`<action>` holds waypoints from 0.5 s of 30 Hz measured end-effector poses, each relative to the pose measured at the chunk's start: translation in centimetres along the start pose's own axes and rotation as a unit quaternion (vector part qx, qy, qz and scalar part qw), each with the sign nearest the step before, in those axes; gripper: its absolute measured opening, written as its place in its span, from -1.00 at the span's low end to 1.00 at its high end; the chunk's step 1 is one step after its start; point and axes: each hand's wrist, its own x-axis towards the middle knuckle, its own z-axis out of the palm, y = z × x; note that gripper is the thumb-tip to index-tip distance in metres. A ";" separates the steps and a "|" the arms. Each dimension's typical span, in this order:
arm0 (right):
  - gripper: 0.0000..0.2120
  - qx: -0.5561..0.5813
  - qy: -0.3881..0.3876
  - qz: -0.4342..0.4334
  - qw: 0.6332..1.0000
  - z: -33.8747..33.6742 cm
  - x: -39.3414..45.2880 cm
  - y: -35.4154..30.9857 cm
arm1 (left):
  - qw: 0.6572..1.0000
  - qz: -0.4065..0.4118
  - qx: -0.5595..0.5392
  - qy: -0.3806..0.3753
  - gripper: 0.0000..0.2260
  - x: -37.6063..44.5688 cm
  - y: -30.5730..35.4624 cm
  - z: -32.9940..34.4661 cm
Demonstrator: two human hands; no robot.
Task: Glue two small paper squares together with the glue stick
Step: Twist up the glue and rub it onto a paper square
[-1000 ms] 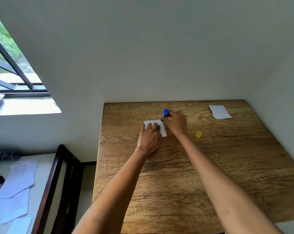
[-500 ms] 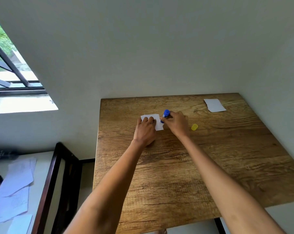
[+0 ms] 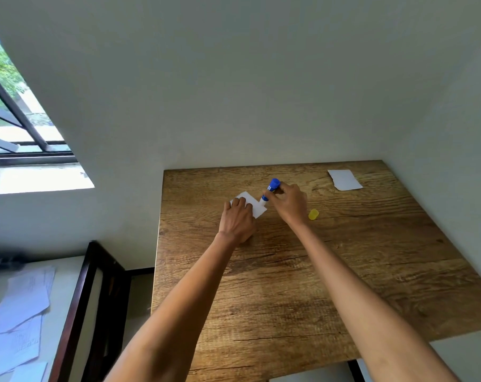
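Note:
A small white paper square (image 3: 254, 203) lies on the wooden table (image 3: 316, 271), turned like a diamond. My left hand (image 3: 238, 220) presses flat on its near left part, fingers spread over the paper. My right hand (image 3: 289, 204) grips a blue glue stick (image 3: 271, 188), tilted with its white tip touching the paper's right corner. A second white paper square (image 3: 344, 180) lies apart at the far right of the table. The yellow cap (image 3: 313, 214) rests on the table just right of my right wrist.
The table sits in a wall corner, with walls close behind and to the right. A dark wooden chair frame (image 3: 96, 299) stands left of the table. Loose papers (image 3: 18, 312) lie on a white surface at far left. A window (image 3: 13, 119) is at upper left.
The paper has turned slightly under my left hand. The glue stick tip has shifted along the paper's right side. The camera view has drifted a little.

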 end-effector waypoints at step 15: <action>-0.71 0.024 0.025 0.042 0.999 1.2 0.8 0.9 | 0.993 0.110 0.012 0.035 -0.65 0.5 -1.5 -0.8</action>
